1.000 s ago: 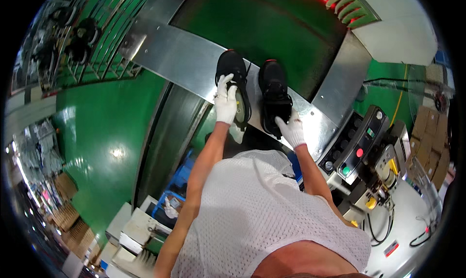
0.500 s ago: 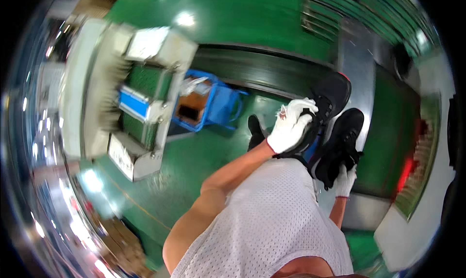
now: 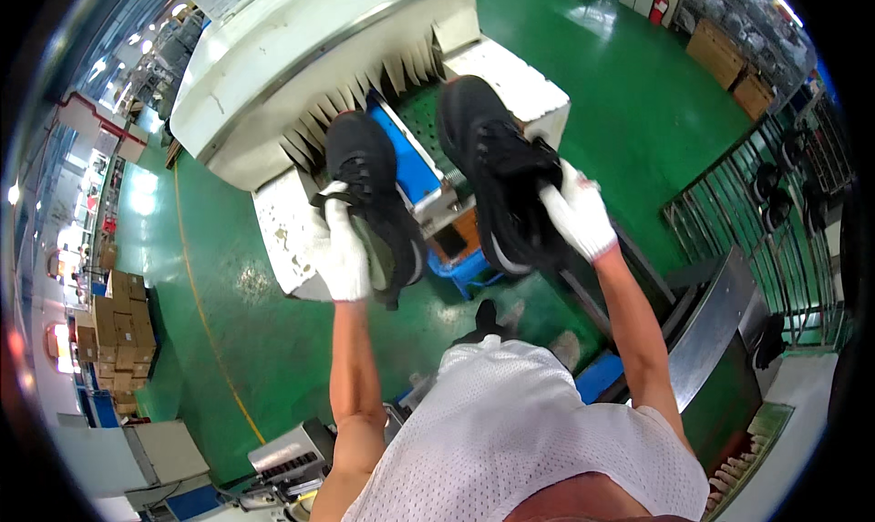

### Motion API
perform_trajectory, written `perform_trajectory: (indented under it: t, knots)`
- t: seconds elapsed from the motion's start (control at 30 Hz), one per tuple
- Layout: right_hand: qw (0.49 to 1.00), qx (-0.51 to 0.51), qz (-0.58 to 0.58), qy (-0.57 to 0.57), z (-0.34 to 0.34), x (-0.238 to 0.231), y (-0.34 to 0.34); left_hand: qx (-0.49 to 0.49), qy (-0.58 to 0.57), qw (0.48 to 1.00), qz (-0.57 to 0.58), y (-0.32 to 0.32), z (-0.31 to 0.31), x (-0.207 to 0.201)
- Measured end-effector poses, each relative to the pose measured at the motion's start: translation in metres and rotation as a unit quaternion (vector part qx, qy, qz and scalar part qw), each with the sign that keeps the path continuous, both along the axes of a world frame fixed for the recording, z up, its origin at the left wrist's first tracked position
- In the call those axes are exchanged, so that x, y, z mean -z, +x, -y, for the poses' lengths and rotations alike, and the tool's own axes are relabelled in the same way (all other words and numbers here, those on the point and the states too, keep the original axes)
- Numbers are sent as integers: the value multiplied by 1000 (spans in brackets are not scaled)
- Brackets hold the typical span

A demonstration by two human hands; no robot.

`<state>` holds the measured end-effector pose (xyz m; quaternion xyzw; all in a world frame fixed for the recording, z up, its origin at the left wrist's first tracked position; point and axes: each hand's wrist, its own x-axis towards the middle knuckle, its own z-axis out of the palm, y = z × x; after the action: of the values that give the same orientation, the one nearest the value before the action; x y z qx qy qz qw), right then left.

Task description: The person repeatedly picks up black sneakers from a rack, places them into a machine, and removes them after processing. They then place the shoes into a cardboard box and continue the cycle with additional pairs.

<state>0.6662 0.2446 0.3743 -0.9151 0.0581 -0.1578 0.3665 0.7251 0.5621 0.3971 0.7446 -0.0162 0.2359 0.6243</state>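
In each gloved hand I hold a black sneaker, toes pointing away from me. My left hand [image 3: 343, 251], in a white knit glove, is closed on the left sneaker [image 3: 366, 171] near its heel opening. My right hand [image 3: 578, 210], gloved alike, grips the right sneaker [image 3: 488, 158] at its heel and collar. Both shoes hang apart, over the front of a cream machine [image 3: 319, 76] with a curtain of strips across its mouth. Between them show a blue strip [image 3: 406, 153] and a green perforated bed [image 3: 417, 112]. My fingers are partly hidden by the shoes.
A blue stool or crate [image 3: 469, 271] is under the machine's front edge. To the right lies a metal conveyor edge [image 3: 715, 326], with a rack [image 3: 775, 203] holding dark shoes beyond it. Stacked cartons [image 3: 118, 331] stand at the left, past a yellow floor line [image 3: 196, 290].
My view and body have turned from the conveyor to the cream machine. Both sneakers moved with my hands, from beside the conveyor to in front of the machine's mouth, now held apart.
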Motion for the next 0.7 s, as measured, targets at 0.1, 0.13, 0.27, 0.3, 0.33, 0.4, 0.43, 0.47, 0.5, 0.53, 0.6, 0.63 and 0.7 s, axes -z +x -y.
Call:
perform_trajectory:
  t: [0.1,0.13,0.27,0.3,0.33,0.4,0.43,0.47,0.5,0.53,0.6,0.63,0.7]
  knots:
    - [990,-53,19,-130,-13,-4,119,-76,36,993,-83,74,-41,7]
    - [982,-57,-39,-177,-19,-9,153,-95,154,974,-134,96,-56,8]
    - [956,-109,-69,-264,-40,14,273,-181,258,933,-174,155,-72,28]
    - [945,-112,-79,-297,-47,21,299,-180,237,933,-204,174,-80,41]
    - [934,-118,-92,-326,-56,35,325,-170,236,932,-217,192,-90,57]
    - [953,-98,-38,-284,-60,59,363,-154,227,935,-224,218,-92,76]
    - [961,-87,-13,-262,-61,74,385,-132,189,959,-165,237,-90,82]
    - [968,-90,3,-233,-65,77,402,-130,178,963,-155,253,-85,87]
    - [957,-108,-12,-270,-61,76,419,-123,168,968,-143,267,-79,91]
    - [937,-105,-26,-331,-53,86,432,-83,140,969,-188,274,-66,78]
    - [963,-135,-19,-233,-91,68,439,-163,398,893,-134,292,-117,114]
    - [962,-136,-95,-215,-84,69,439,-97,541,796,-255,299,-106,101]
    - [955,-128,-161,-212,-105,23,413,-149,769,620,-55,305,-156,138]
